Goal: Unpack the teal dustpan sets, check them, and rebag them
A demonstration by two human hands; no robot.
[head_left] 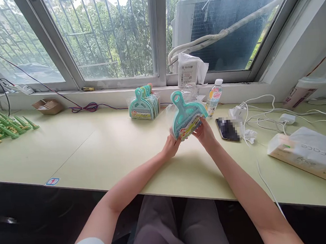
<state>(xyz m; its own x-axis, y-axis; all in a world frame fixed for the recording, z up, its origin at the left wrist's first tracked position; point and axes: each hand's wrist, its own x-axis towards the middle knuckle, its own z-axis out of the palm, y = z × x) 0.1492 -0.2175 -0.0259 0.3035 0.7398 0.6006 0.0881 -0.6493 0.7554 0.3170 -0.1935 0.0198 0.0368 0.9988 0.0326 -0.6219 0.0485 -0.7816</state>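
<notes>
A teal mini dustpan-and-brush set (185,114), with a ringed handle and a printed yellow label, is held up over the table between both hands. Clear plastic wrap shows around it. My left hand (171,145) grips its lower left corner. On the lower right edge, my right hand (204,133) is closed with its fingers partly hidden behind the set. Behind and to the left, a row of similar wrapped dustpan sets (143,104) stands upright on the table, the front one teal.
Pale green table (111,148) under a window. A bottle (214,98), phone (228,129), white cables (263,110) and tissue pack (306,154) lie on the right. Green spiky pieces (3,125), a small cardboard box (47,106) and a coiled wire (85,107) are leftward.
</notes>
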